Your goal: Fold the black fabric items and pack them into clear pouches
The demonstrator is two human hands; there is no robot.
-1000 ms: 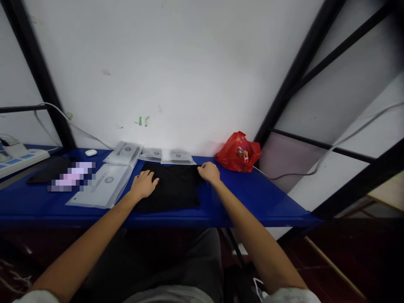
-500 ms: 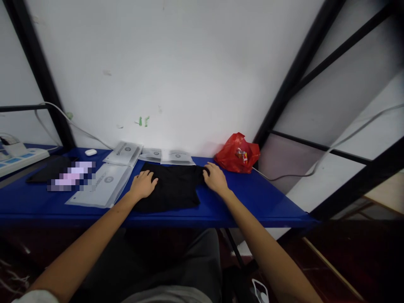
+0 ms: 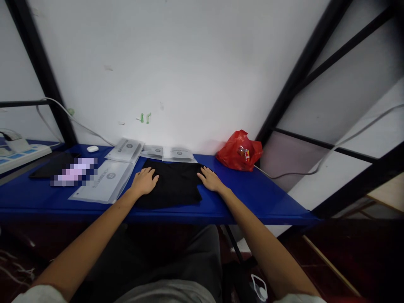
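Black garment point(image 3: 176, 185): on the worktop point(image 3: 261, 193), in front of the person, laid flat, roughly rectangular.
Left hand point(image 3: 145, 181): palm down on the garment's left side, fingers loosely spread — resting on it, no grip.
Right hand point(image 3: 211, 179): fingers spread over the narrow part jutting from the upper right; nothing visibly pinched.
Done: main body looks spread and mostly smooth, judging by its surface.
Left: right edge notched, jutting part not folded in — reads as unfinished.
Large printed bag point(image 3: 109, 181): left of the garment; garment lies outside it.
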